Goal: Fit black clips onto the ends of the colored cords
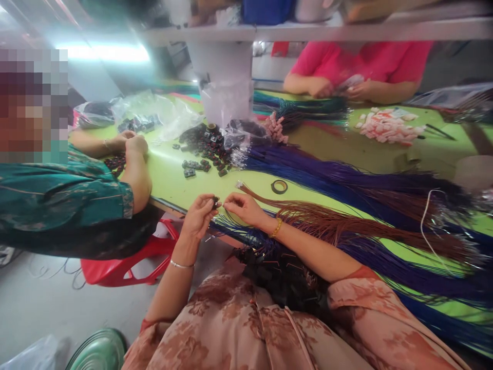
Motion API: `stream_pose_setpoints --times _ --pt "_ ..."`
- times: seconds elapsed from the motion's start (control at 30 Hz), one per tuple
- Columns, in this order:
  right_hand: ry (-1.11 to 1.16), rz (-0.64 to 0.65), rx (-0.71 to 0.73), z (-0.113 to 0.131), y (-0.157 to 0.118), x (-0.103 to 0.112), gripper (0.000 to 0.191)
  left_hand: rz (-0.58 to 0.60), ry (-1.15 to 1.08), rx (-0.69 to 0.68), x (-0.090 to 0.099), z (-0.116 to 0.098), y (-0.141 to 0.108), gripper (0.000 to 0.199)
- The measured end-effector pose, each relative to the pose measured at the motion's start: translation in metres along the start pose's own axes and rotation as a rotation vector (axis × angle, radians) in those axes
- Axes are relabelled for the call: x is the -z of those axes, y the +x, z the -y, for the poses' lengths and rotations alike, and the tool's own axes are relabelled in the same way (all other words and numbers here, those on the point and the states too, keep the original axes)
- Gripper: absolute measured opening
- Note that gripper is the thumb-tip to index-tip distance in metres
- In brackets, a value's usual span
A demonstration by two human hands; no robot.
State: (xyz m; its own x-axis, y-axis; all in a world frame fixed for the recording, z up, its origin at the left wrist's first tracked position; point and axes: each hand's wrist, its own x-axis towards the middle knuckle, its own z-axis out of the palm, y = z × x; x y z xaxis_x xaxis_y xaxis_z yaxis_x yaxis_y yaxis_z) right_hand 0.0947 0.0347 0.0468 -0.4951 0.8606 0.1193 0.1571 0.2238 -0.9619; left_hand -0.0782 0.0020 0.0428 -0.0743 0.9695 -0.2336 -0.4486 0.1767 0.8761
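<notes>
Small black plastic connector [215, 202] gripped in the left hand [198, 217]
It sits over the near edge of the lime-green tabletop [165, 180]; beside it, the right hand [246, 208] pinches its fingertips together, contents too small to tell

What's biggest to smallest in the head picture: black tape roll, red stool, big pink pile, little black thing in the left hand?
1. Red stool, partly hidden
2. Big pink pile
3. Black tape roll
4. Little black thing, in the left hand
</notes>
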Motion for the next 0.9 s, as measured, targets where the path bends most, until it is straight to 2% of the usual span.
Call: stream_pose_setpoints --times 0.13,0.37,0.67,0.9 --pt "-0.111 -0.01 0.03 0.006 -0.006 0.005 0.017 0.002 -0.099 0.031 -0.005 0.01 -0.009 0.024" --pt "-0.444 -0.052 0.244 0.016 -0.014 0.008 0.009 0.019 -0.144 0.089 -0.008 0.015 -0.013 0.022" --pt "-0.563 0.002 0.289 0.014 -0.015 0.007 0.008 0.05 -0.163 0.099 -0.008 0.019 -0.015 0.02" --pt "-0.602 0.0 0.405 0.011 -0.014 0.008 0.006 0.076 -0.192 0.126 -0.011 0.017 -0.019 0.024"
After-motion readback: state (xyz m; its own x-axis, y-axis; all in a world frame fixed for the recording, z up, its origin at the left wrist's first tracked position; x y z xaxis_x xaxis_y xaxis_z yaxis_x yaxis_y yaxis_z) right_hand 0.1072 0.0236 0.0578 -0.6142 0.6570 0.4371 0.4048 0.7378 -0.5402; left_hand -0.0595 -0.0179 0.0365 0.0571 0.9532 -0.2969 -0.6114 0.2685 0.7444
